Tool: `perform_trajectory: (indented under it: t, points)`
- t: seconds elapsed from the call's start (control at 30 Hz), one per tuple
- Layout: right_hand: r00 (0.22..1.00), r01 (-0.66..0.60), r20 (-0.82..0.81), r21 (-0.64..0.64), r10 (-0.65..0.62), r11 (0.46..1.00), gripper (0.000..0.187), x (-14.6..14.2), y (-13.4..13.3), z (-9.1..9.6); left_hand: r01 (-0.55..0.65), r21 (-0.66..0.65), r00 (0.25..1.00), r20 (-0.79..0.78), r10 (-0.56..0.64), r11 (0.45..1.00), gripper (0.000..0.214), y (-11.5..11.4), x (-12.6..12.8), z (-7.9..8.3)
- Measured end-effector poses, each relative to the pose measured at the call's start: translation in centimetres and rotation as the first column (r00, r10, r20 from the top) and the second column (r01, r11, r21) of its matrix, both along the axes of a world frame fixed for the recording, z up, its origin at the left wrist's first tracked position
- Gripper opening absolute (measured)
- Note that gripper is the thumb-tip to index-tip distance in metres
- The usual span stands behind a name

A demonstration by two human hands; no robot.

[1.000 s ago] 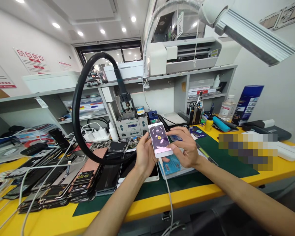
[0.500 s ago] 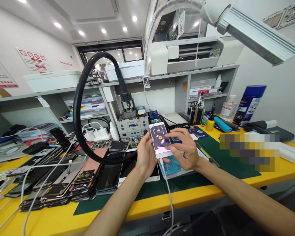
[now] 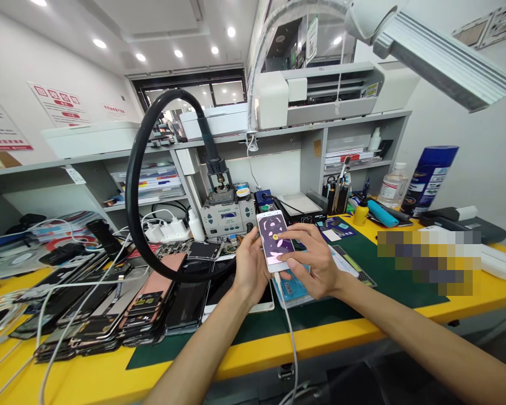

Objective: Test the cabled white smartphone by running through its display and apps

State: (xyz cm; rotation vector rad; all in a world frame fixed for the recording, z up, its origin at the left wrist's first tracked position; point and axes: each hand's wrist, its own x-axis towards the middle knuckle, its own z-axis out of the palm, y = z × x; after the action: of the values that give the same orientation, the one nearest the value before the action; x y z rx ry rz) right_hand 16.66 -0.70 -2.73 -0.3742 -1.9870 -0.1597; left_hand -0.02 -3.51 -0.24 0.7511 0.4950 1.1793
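Note:
My left hand (image 3: 249,265) grips a white smartphone (image 3: 273,241) by its left edge and holds it above the bench. Its screen is lit, purple with pale shapes. A white cable (image 3: 290,332) plugs into the phone's bottom end and drops over the front edge of the table. My right hand (image 3: 316,260) is at the phone's right side, fingers loosely curled, with the index finger stretched over the screen. Under both hands a blue card (image 3: 293,287) lies on a green mat (image 3: 388,281).
Stacks of phone screens and panels (image 3: 122,304) cover the left of the yellow table (image 3: 244,360). A soldering station (image 3: 227,216) with a looping black hose (image 3: 135,169) stands behind. At the right are a blue spray can (image 3: 429,177), bottles and a lamp head (image 3: 442,56) overhead.
My right hand has slid down and left along the phone, its index finger now over the screen. The phone and my left hand have barely moved.

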Motion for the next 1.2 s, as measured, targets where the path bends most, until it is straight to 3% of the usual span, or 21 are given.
perform_trajectory:
  t: [0.7,0.93,1.2]
  points:
    - [0.999,0.004,-0.034,-0.002,-0.004,1.0,0.023,0.19,0.17,0.01,-0.001,-0.008,1.0,-0.006,0.001,1.0,0.052,-0.13,0.02,0.24]
    - [0.991,-0.028,-0.133,0.046,0.034,0.999,0.017,0.26,-0.07,0.45,0.0,-0.007,1.0,-0.022,0.0,1.0,0.053,-0.18,-0.01,0.24]
    - [0.996,-0.04,-0.08,0.063,0.046,0.997,0.015,0.27,-0.12,0.28,-0.002,-0.009,1.0,-0.011,0.001,1.0,0.053,-0.12,0.04,0.11]
